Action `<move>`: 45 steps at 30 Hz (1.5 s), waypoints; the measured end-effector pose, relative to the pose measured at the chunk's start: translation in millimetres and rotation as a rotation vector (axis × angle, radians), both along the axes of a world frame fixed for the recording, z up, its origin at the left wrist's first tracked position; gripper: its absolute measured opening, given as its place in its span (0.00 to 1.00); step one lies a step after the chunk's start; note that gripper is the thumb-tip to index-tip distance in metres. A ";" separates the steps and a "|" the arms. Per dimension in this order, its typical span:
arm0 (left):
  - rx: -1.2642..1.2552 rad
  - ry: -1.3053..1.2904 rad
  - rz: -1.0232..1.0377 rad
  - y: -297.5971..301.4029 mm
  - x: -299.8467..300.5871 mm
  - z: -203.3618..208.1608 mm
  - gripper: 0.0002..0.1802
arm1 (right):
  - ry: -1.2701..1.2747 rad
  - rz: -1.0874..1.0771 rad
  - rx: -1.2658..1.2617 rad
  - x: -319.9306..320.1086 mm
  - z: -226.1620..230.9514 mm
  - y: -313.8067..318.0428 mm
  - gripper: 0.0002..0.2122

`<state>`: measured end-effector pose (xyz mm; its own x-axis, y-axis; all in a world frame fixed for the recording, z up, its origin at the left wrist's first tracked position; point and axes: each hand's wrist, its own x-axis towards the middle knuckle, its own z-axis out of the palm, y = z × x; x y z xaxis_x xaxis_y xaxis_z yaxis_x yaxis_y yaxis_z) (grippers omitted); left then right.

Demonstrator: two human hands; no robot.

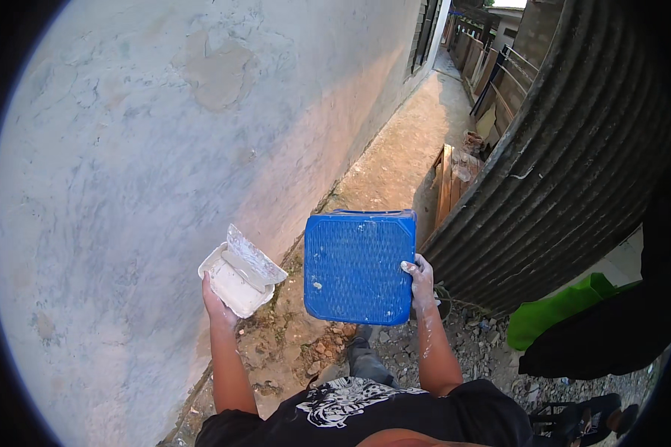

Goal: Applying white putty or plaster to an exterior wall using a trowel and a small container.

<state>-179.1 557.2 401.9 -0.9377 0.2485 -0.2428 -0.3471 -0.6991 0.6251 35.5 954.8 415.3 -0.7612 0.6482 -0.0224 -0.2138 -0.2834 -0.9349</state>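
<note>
A small white tub (227,281), cut open and smeared with white paste, rests in my left hand (218,304), whose fingers wrap round its near side. A flat, paste-coated piece (249,257) that looks like a putty scraper stands tilted in the tub. My right hand (421,283), dusted white, grips the right edge of a square blue plastic stool (359,268), thumb on top and the other fingers hidden underneath. White specks dot the stool's textured top. It is held up in front of me, to the right of the tub, the two apart.
A pale plastered wall (142,171) with patchy spots rises on the left. On the right stands a curved corrugated sheet (544,171). Between them runs a narrow dirt path (395,141), with wooden boards (451,186) beside it. Gravel (492,350) and green cloth (559,309) lie lower right.
</note>
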 end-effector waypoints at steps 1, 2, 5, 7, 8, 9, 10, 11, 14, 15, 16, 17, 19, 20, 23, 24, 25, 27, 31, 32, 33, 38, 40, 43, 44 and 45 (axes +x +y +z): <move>0.019 0.027 0.003 18.4 -8.7 8.0 0.34 | -0.016 -0.032 0.053 -10.2 5.4 16.3 0.14; 0.036 0.051 0.007 38.6 -18.4 15.1 0.34 | -0.009 -0.038 0.053 -26.5 2.8 38.3 0.14; -0.010 -0.018 0.058 99.6 -53.6 23.9 0.33 | 0.063 0.002 0.020 -84.1 9.4 105.2 0.16; -0.009 -0.022 0.067 153.1 -83.4 23.3 0.33 | 0.071 -0.015 -0.006 -119.0 11.8 149.1 0.16; -0.005 0.010 0.079 175.3 -93.4 19.2 0.33 | 0.066 -0.035 -0.042 -132.0 10.2 162.1 0.17; -0.002 0.041 0.090 197.0 -104.0 15.0 0.33 | 0.070 0.008 -0.032 -149.8 14.3 189.1 0.18; -0.020 0.036 0.080 219.5 -117.8 12.8 0.33 | 0.064 -0.002 -0.049 -167.6 19.6 211.9 0.18; -0.013 0.018 0.091 243.1 -131.1 12.2 0.32 | 0.069 0.017 -0.048 -183.9 25.5 233.0 0.18; -0.035 -0.084 0.081 310.4 -164.2 29.2 0.30 | 0.052 0.020 -0.029 -227.2 51.6 288.2 0.18; -0.041 -0.073 0.067 330.4 -173.1 36.2 0.30 | 0.049 0.019 0.000 -238.0 55.9 304.8 0.17; -0.038 -0.050 0.059 352.4 -185.9 38.0 0.30 | 0.044 0.021 0.006 -251.6 54.7 326.4 0.17; -0.031 -0.054 0.061 372.3 -198.5 34.1 0.30 | 0.053 0.004 0.027 -266.1 53.5 347.8 0.17; 0.001 -0.072 0.001 410.0 -229.2 24.4 0.31 | 0.070 -0.015 0.052 -295.0 53.5 388.4 0.16; 0.001 -0.067 0.001 425.6 -246.7 15.0 0.31 | 0.071 -0.004 0.053 -307.5 52.3 404.5 0.17; 0.001 -0.053 -0.079 488.5 -301.8 -13.6 0.31 | 0.055 -0.016 0.070 -347.8 50.5 454.9 0.20; -0.049 -0.070 -0.065 511.6 -321.0 -19.0 0.32 | 0.030 -0.028 0.084 -363.1 48.2 472.9 0.22; -0.096 -0.088 -0.056 538.5 -341.5 -19.8 0.33 | 0.008 -0.036 0.097 -377.8 46.9 497.5 0.24; -0.079 -0.074 -0.105 591.7 -390.5 -24.4 0.33 | 0.005 -0.085 0.093 -413.7 38.8 543.5 0.24; -0.087 -0.063 -0.190 705.1 -463.8 -6.0 0.33 | -0.035 -0.137 0.055 -448.6 51.8 643.8 0.21; -0.106 -0.074 -0.215 735.6 -481.9 6.4 0.33 | -0.047 -0.161 0.036 -455.5 55.5 669.7 0.21; -0.098 -0.081 -0.256 766.0 -499.8 20.1 0.33 | -0.030 -0.164 0.014 -461.2 60.2 696.0 0.19; -0.118 -0.038 -0.327 901.9 -564.8 53.4 0.32 | 0.071 -0.207 -0.045 -486.4 59.3 817.5 0.16; -0.114 -0.009 -0.347 953.3 -583.2 50.6 0.33 | 0.113 -0.220 -0.040 -500.3 51.9 870.6 0.16; -0.123 -0.016 -0.366 1021.6 -608.8 39.6 0.33 | 0.192 -0.198 -0.075 -524.3 38.3 946.2 0.19; -0.113 -0.036 -0.402 1051.1 -614.6 35.2 0.33 | 0.196 -0.185 -0.053 -529.6 35.7 974.1 0.19; -0.149 -0.068 -0.402 1078.0 -621.0 35.7 0.33 | 0.215 -0.197 -0.088 -536.4 33.7 993.3 0.19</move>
<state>-800.1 1635.2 437.5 -0.7541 0.5480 -0.3620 -0.6174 -0.4036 0.6752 -500.9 1948.1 449.0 -0.6141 0.7867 0.0632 -0.4633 -0.2945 -0.8358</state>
